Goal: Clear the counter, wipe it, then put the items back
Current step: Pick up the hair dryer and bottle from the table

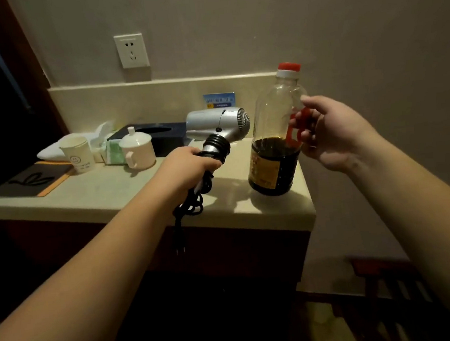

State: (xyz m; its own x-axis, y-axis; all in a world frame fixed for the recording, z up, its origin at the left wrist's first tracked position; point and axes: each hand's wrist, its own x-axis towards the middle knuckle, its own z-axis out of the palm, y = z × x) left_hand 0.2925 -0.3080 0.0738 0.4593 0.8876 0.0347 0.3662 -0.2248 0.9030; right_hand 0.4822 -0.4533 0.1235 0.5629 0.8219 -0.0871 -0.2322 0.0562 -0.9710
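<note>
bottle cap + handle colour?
Both red: the cap and the handle of the bottle, clearest in the head view.

Dim beige wall (314,21) with 1 socket (131,50); possibly a wooden rack (391,283).

Beige counter (117,192) carries cups, tissue box (161,137), perhaps a bottle (274,152).

No legible text on the bottle label (263,173), blue wall sign (219,100) (blurred) or paper cup (77,153).
</note>
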